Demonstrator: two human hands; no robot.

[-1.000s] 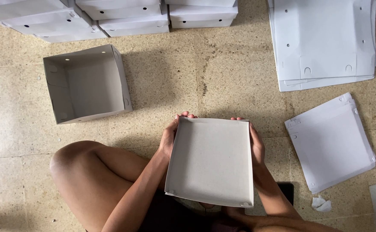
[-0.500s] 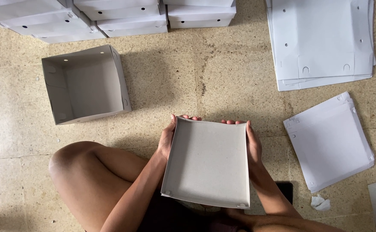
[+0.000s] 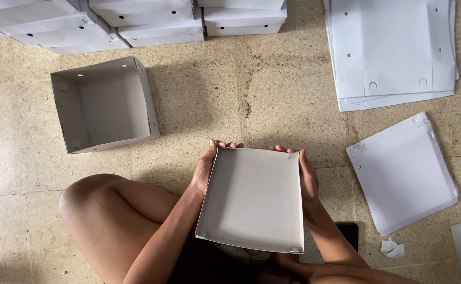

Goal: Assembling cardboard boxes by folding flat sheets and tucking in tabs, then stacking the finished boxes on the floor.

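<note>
Cardboard tray (image 3: 251,202), grey inside, shallow, sits over the lap, clamped between both palms: left hand (image 3: 205,169) and right hand (image 3: 308,179) closed on its side walls, fingertips hooked over the far rim. Judged light, thin-walled, easily creased; hold near corners. Open box (image 3: 104,104) lies far-left of the grip.

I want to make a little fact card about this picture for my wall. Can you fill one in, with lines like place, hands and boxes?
Place: speckled stone floor, person seated on it
Left hand: grips the left edge of a shallow grey cardboard tray
Right hand: grips the tray's right edge
Open box: folded, empty, lying to the left on the floor
Finished boxes: white, lined up along the top
Flat sheets: stacked unfolded at top right
Smaller flat stack: to the right of the hands
Paper scrap: crumpled, bottom right
</note>
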